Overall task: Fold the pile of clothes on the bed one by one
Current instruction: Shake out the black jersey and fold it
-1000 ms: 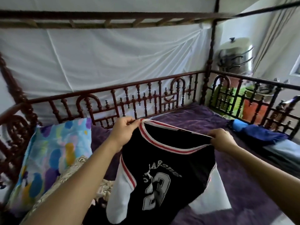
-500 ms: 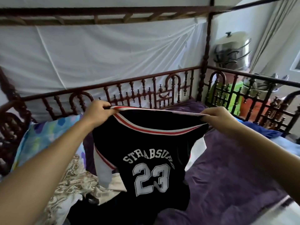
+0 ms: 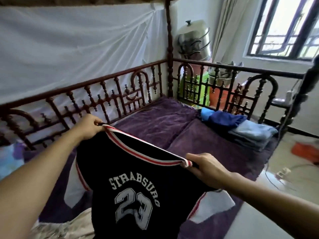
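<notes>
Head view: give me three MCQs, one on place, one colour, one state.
1. Where is the folded stack? A) bed's far right, by the rail B) floor C) windowsill
2. What colour is the jersey body? A) green B) black C) yellow
3. How is the jersey held? A) flat on the bed B) one hand only C) hanging from both hands

1A: it sits on the purple blanket beside the rail.
2B: black, red-white trim.
3C: left hand and right hand each hold the striped edge.

Purple-covered bed (image 3: 155, 121), folded clothes (image 3: 250, 133) atop
</notes>
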`<action>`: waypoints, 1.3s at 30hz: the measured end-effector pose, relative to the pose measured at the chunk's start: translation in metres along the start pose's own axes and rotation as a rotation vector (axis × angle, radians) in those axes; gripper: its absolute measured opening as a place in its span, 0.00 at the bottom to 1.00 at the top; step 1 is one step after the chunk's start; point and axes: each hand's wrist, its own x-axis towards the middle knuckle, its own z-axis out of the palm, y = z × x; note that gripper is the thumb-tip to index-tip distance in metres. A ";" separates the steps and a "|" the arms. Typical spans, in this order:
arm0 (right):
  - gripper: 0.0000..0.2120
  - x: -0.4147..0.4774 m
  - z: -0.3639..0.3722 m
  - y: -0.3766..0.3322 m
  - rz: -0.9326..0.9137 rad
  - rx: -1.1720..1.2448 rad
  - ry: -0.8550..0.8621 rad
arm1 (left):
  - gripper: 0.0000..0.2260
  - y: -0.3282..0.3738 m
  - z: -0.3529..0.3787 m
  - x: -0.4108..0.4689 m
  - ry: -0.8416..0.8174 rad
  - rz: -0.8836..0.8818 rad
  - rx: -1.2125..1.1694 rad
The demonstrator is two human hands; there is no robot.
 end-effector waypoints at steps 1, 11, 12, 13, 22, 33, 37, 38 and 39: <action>0.13 -0.001 0.008 0.012 0.083 0.033 0.005 | 0.09 0.005 0.021 0.015 0.016 -0.010 0.049; 0.14 -0.018 0.020 0.224 0.595 0.195 0.064 | 0.10 0.116 0.225 0.158 0.026 -0.080 0.053; 0.14 -0.018 0.020 0.255 0.620 0.195 0.063 | 0.09 0.129 0.246 0.174 0.028 -0.090 0.014; 0.14 -0.018 0.022 0.289 0.646 0.195 0.059 | 0.07 0.143 0.268 0.191 0.030 -0.098 -0.017; 0.15 -0.015 0.053 0.589 1.060 0.116 -0.159 | 0.21 0.250 0.480 0.323 -0.259 -0.070 -0.115; 0.18 0.067 0.103 0.681 1.016 -0.163 -0.593 | 0.12 0.147 0.525 0.283 -0.224 -0.608 -0.088; 0.18 0.148 0.156 0.631 0.658 -0.079 -0.704 | 0.09 0.074 0.522 0.199 -0.341 -0.921 -0.021; 0.18 0.168 0.172 0.621 0.583 -0.072 -0.719 | 0.10 0.059 0.523 0.182 -0.351 -0.981 -0.008; 0.18 0.187 0.189 0.612 0.511 -0.073 -0.727 | 0.11 0.044 0.527 0.167 -0.357 -1.034 0.006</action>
